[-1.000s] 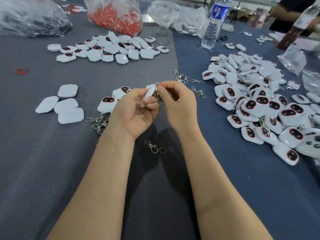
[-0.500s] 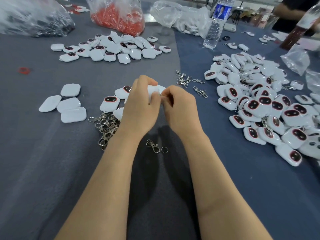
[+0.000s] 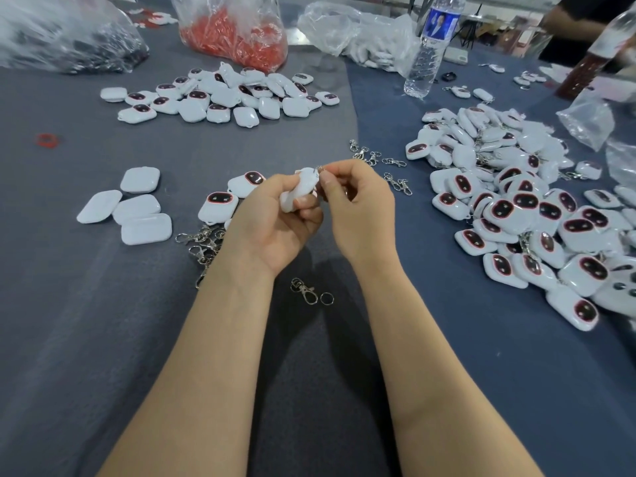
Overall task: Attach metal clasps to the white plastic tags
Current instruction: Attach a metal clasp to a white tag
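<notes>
Your left hand [image 3: 275, 225] grips a white tag [image 3: 300, 191]; your right hand [image 3: 359, 215], just beside it, pinches a metal clasp [image 3: 321, 170] at the tag's far corner.

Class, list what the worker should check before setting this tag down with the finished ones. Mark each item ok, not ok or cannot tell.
1. White plastic tag gripped in the left hand: ok.
2. Small metal clasp pinched by the right hand at the tag's top edge: ok.
3. Clasp ring fully through the tag's loop: cannot tell, fingers hide it.
4. Spare silver clasp ready on the grey cloth between the wrists: ok.
5. Heap of clasped white tags on the right to receive it: ok.
</notes>
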